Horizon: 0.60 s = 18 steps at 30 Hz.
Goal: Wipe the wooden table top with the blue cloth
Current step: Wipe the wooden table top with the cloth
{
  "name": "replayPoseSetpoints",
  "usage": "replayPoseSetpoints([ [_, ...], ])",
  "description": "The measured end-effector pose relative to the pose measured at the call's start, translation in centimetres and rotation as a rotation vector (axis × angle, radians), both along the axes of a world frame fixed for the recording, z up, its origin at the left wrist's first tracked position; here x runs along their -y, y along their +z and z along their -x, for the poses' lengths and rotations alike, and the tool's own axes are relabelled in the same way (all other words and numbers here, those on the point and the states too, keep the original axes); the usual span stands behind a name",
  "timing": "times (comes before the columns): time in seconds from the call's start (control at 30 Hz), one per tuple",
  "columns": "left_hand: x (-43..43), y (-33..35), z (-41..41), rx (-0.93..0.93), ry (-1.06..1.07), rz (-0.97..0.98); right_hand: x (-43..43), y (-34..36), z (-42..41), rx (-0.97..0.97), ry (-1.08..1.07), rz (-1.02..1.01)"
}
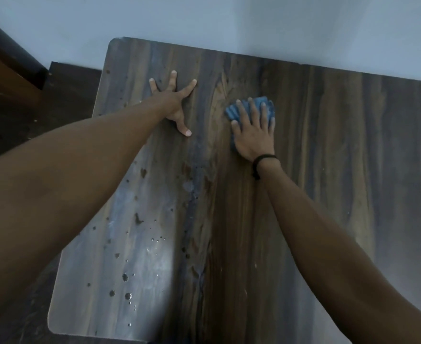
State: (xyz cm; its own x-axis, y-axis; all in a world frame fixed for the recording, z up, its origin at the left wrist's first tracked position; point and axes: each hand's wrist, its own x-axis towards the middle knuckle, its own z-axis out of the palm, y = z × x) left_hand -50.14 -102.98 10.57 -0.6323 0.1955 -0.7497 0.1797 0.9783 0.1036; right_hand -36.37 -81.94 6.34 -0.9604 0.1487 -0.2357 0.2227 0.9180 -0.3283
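Observation:
The wooden table top [328,170] fills most of the view, with dark streaked grain. My right hand [253,131] lies flat with straight fingers on the folded blue cloth [230,111], pressing it onto the wood near the far middle of the table. Most of the cloth is hidden under that hand; its edges show past the fingertips and at the left. My left hand [174,101] rests on the bare wood to the left of the cloth, fingers spread wide and straight. A dark band circles my right wrist.
Water drops and wet patches [127,276] dot the left part of the table down to its near left corner. A pale wall [254,23] runs along the table's far edge. Dark floor [68,90] and dark wooden furniture [3,60] lie to the left.

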Motion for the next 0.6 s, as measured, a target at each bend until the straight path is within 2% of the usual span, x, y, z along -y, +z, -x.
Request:
replayPoseSetpoints([
  [0.13,0.1,-0.3,0.1,-0.001,0.005,0.021,0.9,-0.1,-4.1,-0.035,0.203,-0.031],
  [0.2,-0.1,-0.4,0.3,0.009,0.013,0.032,-1.2,-0.1,-4.0,-0.031,0.187,-0.038],
  [0.37,-0.9,-0.1,0.5,0.018,-0.018,0.102,-1.9,0.0,3.3,-0.003,0.022,0.026],
  [0.53,-0.4,0.7,1.6,0.014,-0.005,0.024,-0.3,-0.3,-1.0,-0.058,0.202,-0.006],
  [0.6,-0.3,0.8,2.2,-0.027,0.023,-0.005,-1.5,-0.4,-0.2,-0.058,0.192,-0.014],
])
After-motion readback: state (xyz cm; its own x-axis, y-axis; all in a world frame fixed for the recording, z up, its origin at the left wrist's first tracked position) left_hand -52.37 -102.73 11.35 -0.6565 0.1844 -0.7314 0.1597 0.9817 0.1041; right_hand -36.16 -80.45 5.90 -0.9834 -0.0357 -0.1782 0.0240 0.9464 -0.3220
